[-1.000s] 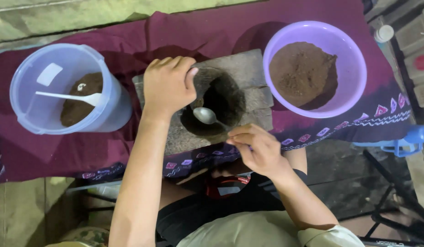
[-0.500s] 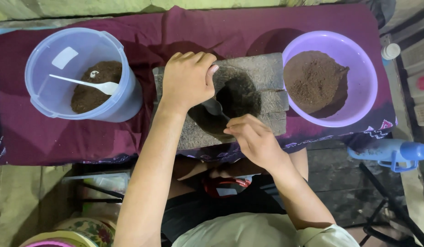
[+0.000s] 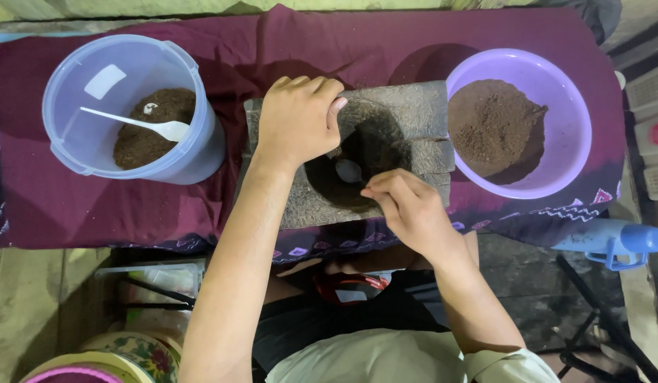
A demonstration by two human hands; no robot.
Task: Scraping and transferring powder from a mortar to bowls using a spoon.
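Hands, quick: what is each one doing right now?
Left hand: palm down, fingers curled, resting on the stone mortar.
Right hand: closed in a pinch on the metal spoon, whose bowl sits in the mortar's hollow.

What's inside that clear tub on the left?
The tub holds a heap of dark brown powder with a white spoon lying on it, bowl down. Whatever lies under the powder is covered.

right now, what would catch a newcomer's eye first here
Dead centre, the two hands work over a grey stone block with a dark hollow: the left hand grips its top edge, the right hand holds a metal spoon in the hollow. Either side sit a purple bowl and a clear tub of brown powder.
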